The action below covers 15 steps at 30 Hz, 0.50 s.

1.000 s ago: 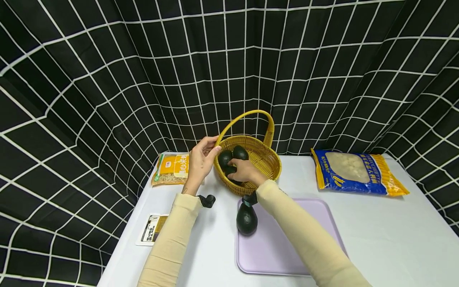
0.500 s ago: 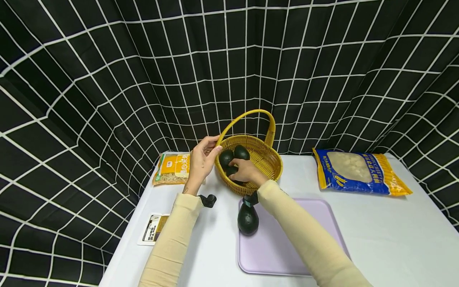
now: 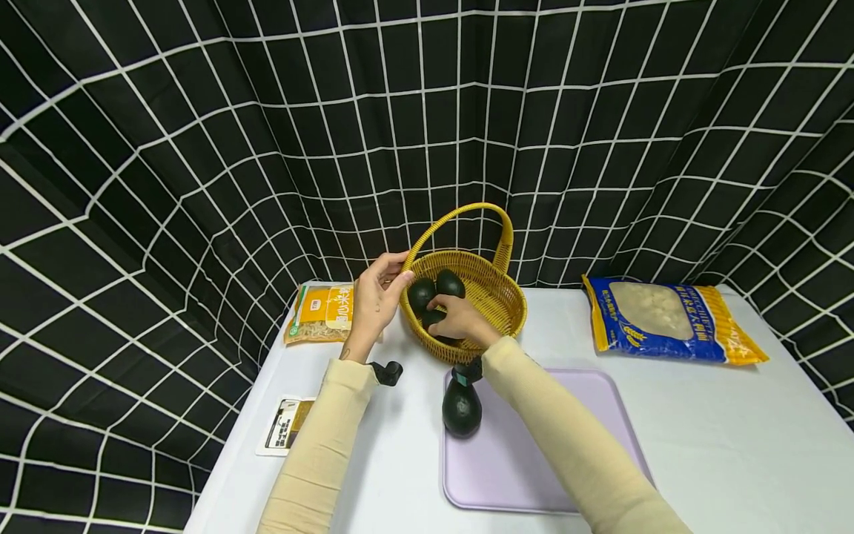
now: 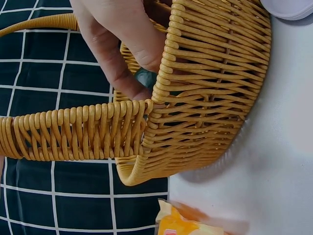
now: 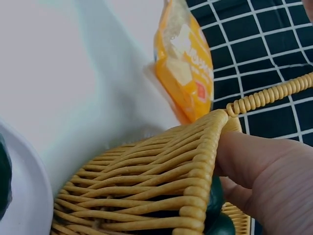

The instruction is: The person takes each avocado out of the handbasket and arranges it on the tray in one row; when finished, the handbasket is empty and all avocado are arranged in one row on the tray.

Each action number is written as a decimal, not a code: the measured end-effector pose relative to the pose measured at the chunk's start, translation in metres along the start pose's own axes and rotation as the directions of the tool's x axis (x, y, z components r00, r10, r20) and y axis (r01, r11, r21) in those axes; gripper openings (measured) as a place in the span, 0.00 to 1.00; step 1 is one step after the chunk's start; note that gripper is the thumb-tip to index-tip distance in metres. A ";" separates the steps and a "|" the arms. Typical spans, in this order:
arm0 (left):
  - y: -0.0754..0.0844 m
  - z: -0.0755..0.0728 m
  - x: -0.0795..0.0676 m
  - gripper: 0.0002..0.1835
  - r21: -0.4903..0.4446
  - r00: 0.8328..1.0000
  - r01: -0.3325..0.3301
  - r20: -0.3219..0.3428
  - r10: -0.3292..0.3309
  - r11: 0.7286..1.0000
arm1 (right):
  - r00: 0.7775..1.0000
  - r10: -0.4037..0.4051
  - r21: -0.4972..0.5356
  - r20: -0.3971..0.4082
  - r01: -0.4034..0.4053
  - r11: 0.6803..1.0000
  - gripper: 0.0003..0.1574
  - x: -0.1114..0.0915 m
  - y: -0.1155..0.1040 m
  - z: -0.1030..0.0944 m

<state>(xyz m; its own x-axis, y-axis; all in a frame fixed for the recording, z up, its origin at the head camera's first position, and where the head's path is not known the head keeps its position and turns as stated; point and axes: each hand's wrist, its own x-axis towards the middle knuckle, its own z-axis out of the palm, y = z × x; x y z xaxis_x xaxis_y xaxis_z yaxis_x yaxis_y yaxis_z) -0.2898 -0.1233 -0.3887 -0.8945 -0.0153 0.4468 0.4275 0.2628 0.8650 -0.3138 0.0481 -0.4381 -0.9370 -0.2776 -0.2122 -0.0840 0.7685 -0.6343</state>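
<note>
In the head view, a yellow woven basket [image 3: 495, 298] stands at the back of the table. My left hand [image 3: 375, 298] grips the left base of its arched handle [image 3: 508, 239] between thumb and fingers. Inside the basket, my right hand [image 3: 463, 320] pinches a dark green avocado [image 3: 434, 319], partly covered by the fingers. Two more avocados, one at the left wall [image 3: 421, 295] and one behind [image 3: 451, 282], lie against it. Seen from the right wrist, that hand [image 5: 274, 171] reaches over the rim. Another avocado [image 3: 462, 411] lies on the lilac tray [image 3: 520, 475].
Left of the basket lies an orange food bag [image 3: 319, 315]. A blue and yellow pasta bag [image 3: 654, 320] is at the back right. Near the left table edge is a flat white and brown packet [image 3: 283, 429], partly behind the left sleeve. A black gridded curtain [image 3: 440, 119] surrounds the table.
Almost nothing differs. Both hands keep their places at the basket, and the whole scene has shifted very slightly right in the head view.
</note>
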 end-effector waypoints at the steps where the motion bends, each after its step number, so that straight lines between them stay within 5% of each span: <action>1: 0.003 0.000 -0.001 0.17 -0.004 1.000 0.001 0.001 -0.001 1.000 | 1.000 0.003 0.006 -0.005 -0.002 1.000 0.30 0.000 0.001 0.000; 8: 0.030 -0.002 -0.008 0.16 -0.006 1.000 -0.004 0.011 0.004 1.000 | 0.999 -0.008 0.059 -0.047 0.010 0.998 0.29 -0.002 0.010 -0.001; 15: 0.030 -0.002 -0.008 0.16 0.005 1.000 -0.008 -0.001 0.008 1.000 | 0.997 -0.040 0.134 -0.068 0.049 0.990 0.30 -0.010 0.012 -0.012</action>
<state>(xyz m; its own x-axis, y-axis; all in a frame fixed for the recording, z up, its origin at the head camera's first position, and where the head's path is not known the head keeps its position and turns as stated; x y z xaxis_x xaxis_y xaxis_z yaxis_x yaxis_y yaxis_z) -0.2693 -0.1172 -0.3655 -0.8911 -0.0141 0.4536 0.4337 0.2676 0.8604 -0.3092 0.0673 -0.4349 -0.9538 -0.2681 -0.1356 -0.0834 0.6698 -0.7378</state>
